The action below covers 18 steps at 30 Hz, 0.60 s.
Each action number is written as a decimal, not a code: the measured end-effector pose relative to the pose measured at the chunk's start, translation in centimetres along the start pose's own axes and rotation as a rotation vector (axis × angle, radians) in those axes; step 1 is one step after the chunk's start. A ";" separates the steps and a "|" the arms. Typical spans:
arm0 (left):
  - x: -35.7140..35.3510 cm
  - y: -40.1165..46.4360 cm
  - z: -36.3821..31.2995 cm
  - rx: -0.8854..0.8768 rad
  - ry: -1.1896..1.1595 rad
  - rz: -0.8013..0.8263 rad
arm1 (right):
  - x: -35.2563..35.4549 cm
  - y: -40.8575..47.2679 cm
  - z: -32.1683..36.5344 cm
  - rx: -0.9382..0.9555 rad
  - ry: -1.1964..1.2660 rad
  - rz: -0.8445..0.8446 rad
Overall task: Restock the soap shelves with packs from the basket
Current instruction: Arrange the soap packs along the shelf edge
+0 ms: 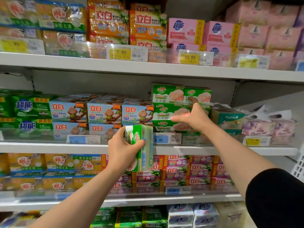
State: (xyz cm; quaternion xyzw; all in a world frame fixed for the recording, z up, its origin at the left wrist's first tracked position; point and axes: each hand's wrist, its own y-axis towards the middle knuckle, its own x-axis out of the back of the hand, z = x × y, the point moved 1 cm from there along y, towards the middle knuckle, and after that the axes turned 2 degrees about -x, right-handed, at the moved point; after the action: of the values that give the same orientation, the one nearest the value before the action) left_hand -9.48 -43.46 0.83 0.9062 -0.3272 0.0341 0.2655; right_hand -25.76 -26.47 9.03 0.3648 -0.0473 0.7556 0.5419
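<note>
I hold one green soap pack [139, 148] in my left hand [122, 151], fingers and thumb curled round its lower half. The pack stands on end, so its long axis runs up and down, and it hangs in front of the middle shelf edge [49, 148], not yet on the shelf. The stack of same green packs [171, 112] is up and to the right of it, near but not touching. My right hand [193, 117] is nearer to that stack: it reaches there with fingers spread and relaxed, holding nothing, the palm close before the middle row; if it touches the packs I cannot tell. I judge that the pack must turn to lie flat, long axis sideways, and then travel right and upward to join the stack. The basket is only a white corner [298, 168] at the far right.
</note>
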 end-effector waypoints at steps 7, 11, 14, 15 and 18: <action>0.4 -0.1 0.3 0.024 -0.034 -0.010 | 0.5 0.7 -0.6 0.208 0.007 0.023; 1.5 0.1 0.6 0.026 -0.022 -0.025 | 0.8 1.3 -0.6 0.160 0.249 0.163; 1.9 0.2 0.6 0.010 0.007 -0.030 | 0.6 1.5 -0.7 0.127 0.351 0.221; 1.9 0.2 0.6 0.010 0.009 -0.037 | 0.6 1.7 -0.8 0.111 0.383 0.248; 1.8 0.2 0.3 0.014 0.006 -0.046 | 0.8 2.3 -0.9 0.082 0.366 0.299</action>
State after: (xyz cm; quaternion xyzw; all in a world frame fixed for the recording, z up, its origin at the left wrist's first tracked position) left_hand -8.21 -44.77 1.03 0.9152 -0.3051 0.0328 0.2611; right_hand -28.30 -26.33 9.57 0.2325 0.0290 0.8822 0.4083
